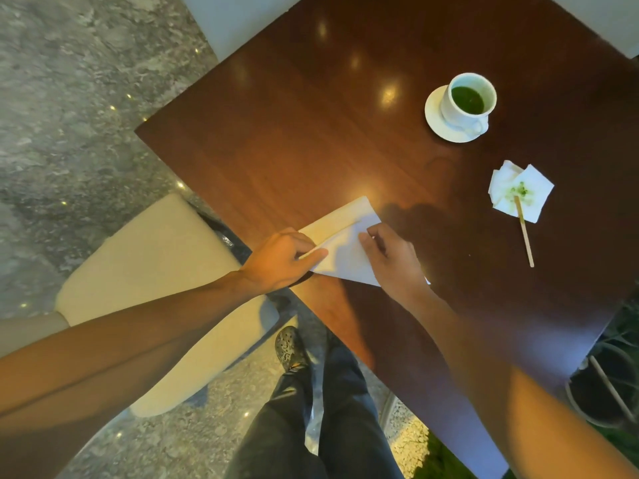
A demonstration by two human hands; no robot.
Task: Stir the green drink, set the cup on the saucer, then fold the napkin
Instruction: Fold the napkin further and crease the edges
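Observation:
A white cup [460,114] of green drink stands on a white saucer [436,123] at the far right of the dark wooden table [311,143]. A white napkin [345,247], partly folded over, lies near the table's front edge. My left hand [280,261] pinches its left corner. My right hand [390,261] presses and grips its right side. A second, green-stained napkin [525,198] lies to the right with a wooden stir stick [525,233] resting on it.
A cream-cushioned chair [155,271] stands left of the table over a stone floor. My legs and one shoe [288,347] are below the table edge. A plant pot [601,385] sits at the lower right, and another chair seat [235,19] at the top.

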